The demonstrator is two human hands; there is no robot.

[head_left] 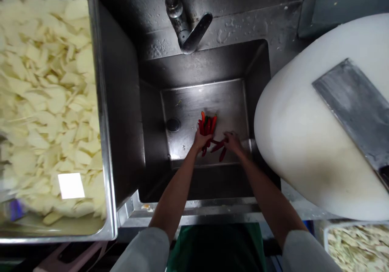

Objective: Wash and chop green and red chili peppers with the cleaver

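Observation:
Down in the metal sink, my left hand is wrapped round a bunch of red peppers, one of them green, whose ends stick out beyond the fingers. To its right, my right hand is closed on red peppers that lie between the two hands and point down and left. How many it holds is too dark to tell. The drain shows at the left of the sink floor.
A faucet reaches over the sink's back edge. At the left is a large metal tray of pale slices. A cleaver lies on a thick white board at the right. A tub of shreds sits bottom right.

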